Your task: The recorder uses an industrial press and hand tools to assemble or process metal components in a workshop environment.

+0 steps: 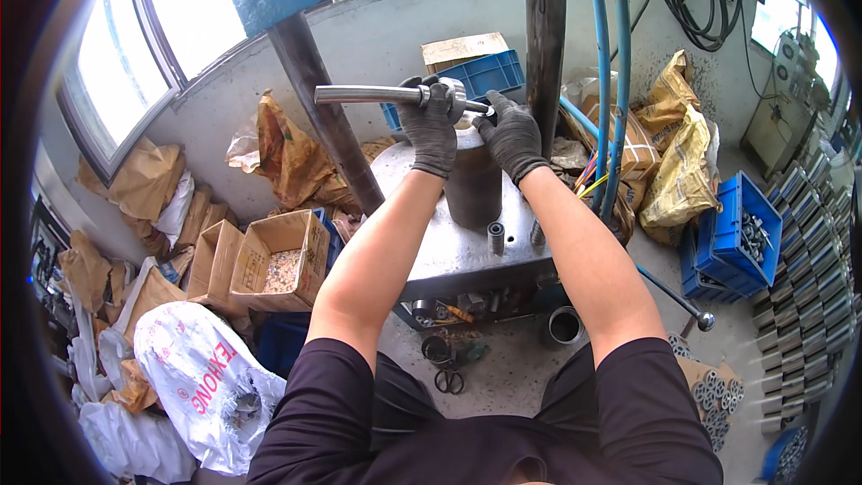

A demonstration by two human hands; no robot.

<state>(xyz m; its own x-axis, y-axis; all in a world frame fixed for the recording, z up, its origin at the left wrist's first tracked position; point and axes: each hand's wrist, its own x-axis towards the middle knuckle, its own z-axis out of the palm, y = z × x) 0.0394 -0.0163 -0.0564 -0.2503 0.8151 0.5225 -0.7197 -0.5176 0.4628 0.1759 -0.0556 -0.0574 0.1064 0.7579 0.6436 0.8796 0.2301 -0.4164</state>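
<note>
Paper sacks [135,181] are heaped at my far left below the window [108,54], with a white plastic sack [180,350] slumped in front. Next over, a cardboard box [312,260] sits open with a bunch of small bits [282,271] in it, too tiny to make out. Then my steel rod [364,94] sticks out to the left, running crosswise above the worktop [426,268]. My left grip [429,130], in a dark grey glove, is wrapped around that rod right beside its fat round collar [458,94]. Below it a dark cylinder [473,184] stands upright on the worktop, with a little metal sleeve [496,238] near its foot. My right grip [515,136], same kind of glove, has its fingers up at the rod's thin end, but honestly I can't tell if they're pinching it or just resting there. Further right: blue hoses [621,81], a yellowish sack [678,175], a blue bin [721,220] of metal parts [752,235], and rows of steel tubes [804,296].
</note>
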